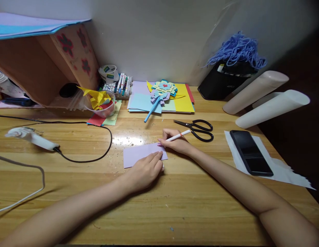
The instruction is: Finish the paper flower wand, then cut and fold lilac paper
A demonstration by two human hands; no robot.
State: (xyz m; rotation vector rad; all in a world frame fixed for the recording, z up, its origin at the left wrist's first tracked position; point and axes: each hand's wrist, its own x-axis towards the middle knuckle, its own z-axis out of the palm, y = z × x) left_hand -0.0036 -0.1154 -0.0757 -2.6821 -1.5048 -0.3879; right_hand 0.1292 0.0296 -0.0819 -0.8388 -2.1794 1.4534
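A marker [178, 136] with a white barrel is in my right hand [176, 141], its fingers closed round it and its tip end at the upper right part of a purple sheet of paper [136, 156]. My left hand [147, 171] presses the sheet against the table from the near side, fingers together. By its thumb shows a small white piece [163, 167], mostly hidden, whose kind I cannot make out. Just beyond my right hand lie black-handled scissors [197, 128], blades pointing left.
Behind stand a paper flower [164, 88] on coloured sheets [185, 106], a tub [105, 111] of folded paper and several markers [122, 84]. Left is a corded white glue gun [38, 139]. Right are a phone [249, 152], paper rolls [275, 108] and a black holder [221, 82] with blue yarn.
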